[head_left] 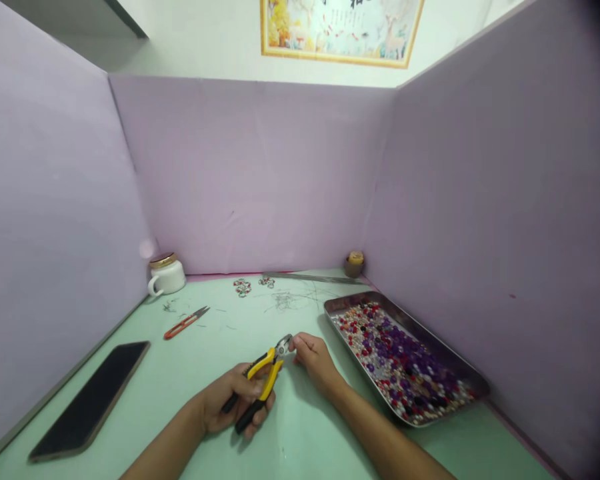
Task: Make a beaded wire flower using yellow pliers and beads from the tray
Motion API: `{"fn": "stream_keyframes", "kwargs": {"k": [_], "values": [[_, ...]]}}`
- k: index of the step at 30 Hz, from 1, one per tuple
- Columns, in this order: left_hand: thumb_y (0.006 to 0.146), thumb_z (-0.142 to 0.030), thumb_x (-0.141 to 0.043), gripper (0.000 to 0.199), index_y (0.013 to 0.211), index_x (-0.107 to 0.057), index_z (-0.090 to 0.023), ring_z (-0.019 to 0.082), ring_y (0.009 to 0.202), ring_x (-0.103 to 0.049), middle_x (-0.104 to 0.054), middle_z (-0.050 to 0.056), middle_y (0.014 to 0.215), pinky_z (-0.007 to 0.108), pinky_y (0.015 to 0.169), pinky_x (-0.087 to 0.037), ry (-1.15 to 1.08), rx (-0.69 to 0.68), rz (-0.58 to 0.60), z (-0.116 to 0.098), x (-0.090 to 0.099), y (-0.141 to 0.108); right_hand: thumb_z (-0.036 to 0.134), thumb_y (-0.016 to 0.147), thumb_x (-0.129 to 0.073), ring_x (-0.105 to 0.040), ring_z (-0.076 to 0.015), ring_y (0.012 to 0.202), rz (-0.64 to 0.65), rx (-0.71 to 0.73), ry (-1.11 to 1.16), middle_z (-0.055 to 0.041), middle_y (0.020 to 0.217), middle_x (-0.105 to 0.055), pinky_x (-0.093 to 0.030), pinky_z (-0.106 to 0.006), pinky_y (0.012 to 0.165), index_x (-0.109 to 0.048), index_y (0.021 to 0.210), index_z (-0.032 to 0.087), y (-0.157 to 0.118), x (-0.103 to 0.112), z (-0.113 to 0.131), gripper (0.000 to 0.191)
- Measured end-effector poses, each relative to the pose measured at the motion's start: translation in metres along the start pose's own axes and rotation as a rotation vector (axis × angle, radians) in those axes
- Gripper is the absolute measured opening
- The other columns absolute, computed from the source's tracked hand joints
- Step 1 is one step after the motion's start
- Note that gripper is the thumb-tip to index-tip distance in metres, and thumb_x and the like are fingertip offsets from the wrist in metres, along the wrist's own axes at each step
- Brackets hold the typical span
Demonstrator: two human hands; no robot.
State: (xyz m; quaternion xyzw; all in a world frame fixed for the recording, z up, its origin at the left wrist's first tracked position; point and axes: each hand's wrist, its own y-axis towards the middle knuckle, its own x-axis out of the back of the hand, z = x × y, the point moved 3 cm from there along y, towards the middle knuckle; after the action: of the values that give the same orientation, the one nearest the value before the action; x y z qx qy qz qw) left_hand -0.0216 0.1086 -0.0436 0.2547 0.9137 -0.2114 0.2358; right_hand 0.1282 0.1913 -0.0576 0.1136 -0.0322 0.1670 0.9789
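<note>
Head view: left hand [223, 391] grips yellow-and-black metal pliers [271, 385], long axis slanting to the right hand [314, 360] — pinched, contents unclear.

My pliers [272, 380]: metal head [283, 347], plastic-looking grips [247, 417].
Also before me: shiny metal tray [443, 353]; glossy beads [400, 350]; smooth, glossy phone screen [93, 400]; glossy mug [169, 277], metallic-looking lid [163, 260]; smooth, matt-looking panels [255, 173]; smooth tabletop [180, 367], faint sheen.
</note>
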Motion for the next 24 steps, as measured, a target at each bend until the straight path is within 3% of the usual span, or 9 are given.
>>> {"fn": "stream_keyframes", "kwargs": {"k": [10,24], "values": [[0.065,-0.011,-0.049,0.047,0.111,-0.040,-0.012,0.015,0.050,-0.057,-0.061,0.009,0.073,0.025,0.041,-0.047,-0.042,0.024,0.069,-0.0015,0.0019,-0.0004,0.038,0.073,-0.045,-0.034,-0.0092,0.042,-0.060,-0.019,0.037,0.0063,0.041,-0.033,-0.031,-0.022,0.046,-0.053,0.060,0.014,0.0008,-0.0023,0.0042,0.028],[0.065,-0.008,-0.049,0.053,0.117,-0.039,-0.014,0.019,0.051,-0.060,-0.062,0.007,0.071,0.030,0.044,-0.048,-0.064,0.011,0.066,-0.0005,0.0063,-0.0002,0.036,0.072,-0.046,-0.033,-0.0085,0.040,-0.081,-0.056,0.050,0.0069,0.038,-0.032,-0.030,-0.021,0.045,-0.056,0.059,0.014,0.0013,-0.0026,0.0029,0.028]]}}
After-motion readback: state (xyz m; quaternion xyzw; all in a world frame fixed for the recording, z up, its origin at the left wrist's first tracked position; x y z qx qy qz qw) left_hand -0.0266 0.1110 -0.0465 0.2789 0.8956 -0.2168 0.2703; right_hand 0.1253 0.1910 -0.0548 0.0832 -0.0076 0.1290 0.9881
